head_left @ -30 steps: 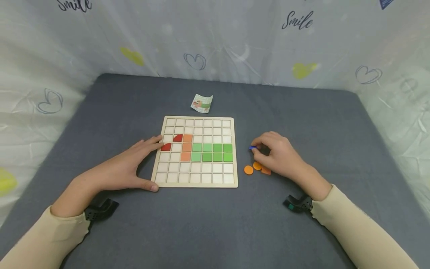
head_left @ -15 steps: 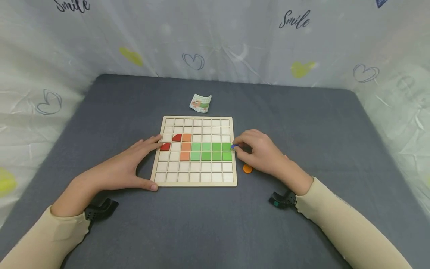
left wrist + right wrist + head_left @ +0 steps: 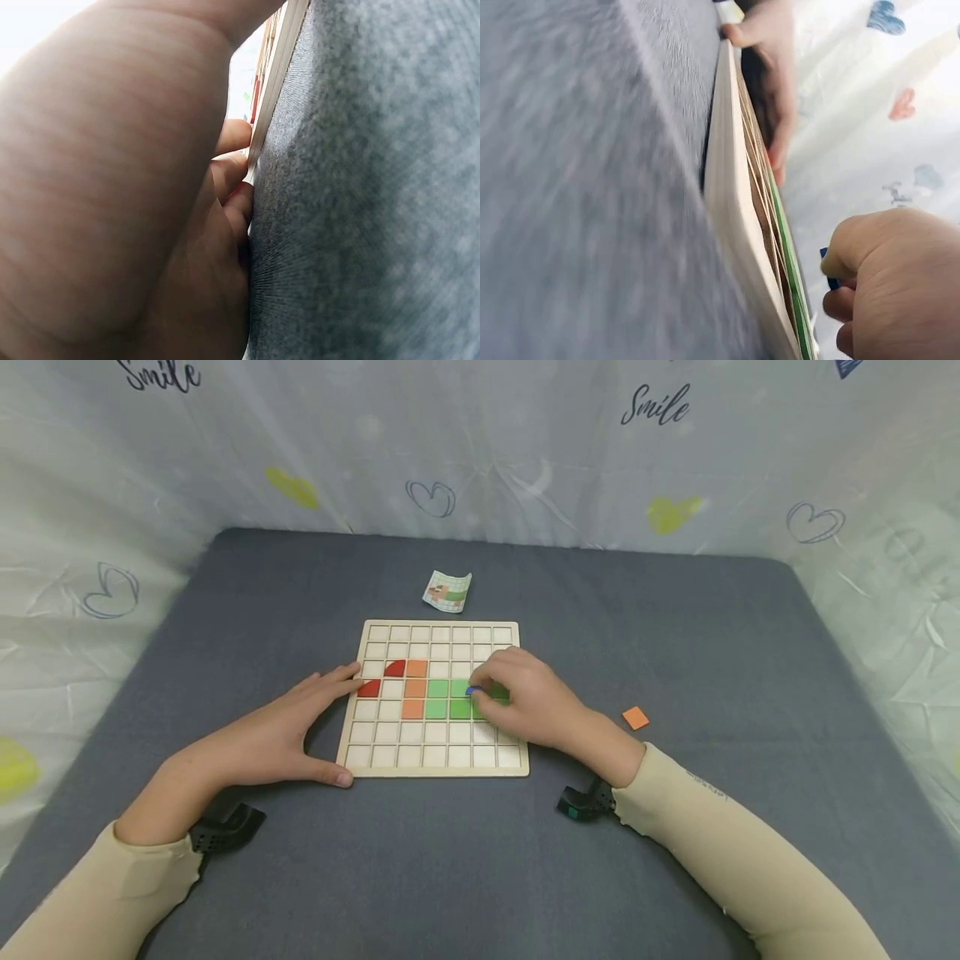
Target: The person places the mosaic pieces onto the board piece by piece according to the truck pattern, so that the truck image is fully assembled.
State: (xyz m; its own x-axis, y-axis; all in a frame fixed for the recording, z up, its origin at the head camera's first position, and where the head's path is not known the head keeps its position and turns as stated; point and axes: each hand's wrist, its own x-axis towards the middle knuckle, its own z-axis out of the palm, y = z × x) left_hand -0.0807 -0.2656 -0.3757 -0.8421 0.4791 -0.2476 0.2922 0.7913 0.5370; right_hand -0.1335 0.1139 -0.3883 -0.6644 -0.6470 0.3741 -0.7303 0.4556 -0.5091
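Observation:
A wooden grid board (image 3: 435, 772) lies on the dark table. Its cells hold red quarter-round pieces (image 3: 368, 688), orange squares (image 3: 413, 688) and green squares (image 3: 437, 688). My left hand (image 3: 288, 727) rests along the board's left edge, fingers extended and thumb at the near corner. Over the right half of the board, my right hand (image 3: 528, 697) pinches a small blue piece (image 3: 472, 691) between thumb and fingers. In the right wrist view the blue piece (image 3: 829, 268) appears above the board, apart from it. The right hand covers some green squares.
A small printed card (image 3: 447, 592) with a coloured picture lies beyond the board. One loose orange square (image 3: 635, 718) sits on the table (image 3: 712, 652) right of the board. A patterned curtain (image 3: 525, 443) hangs behind the table.
My right hand has carried the blue piece leftward from beside the board to above the green squares. The orange discs are now hidden under the right arm. My left hand stays put.

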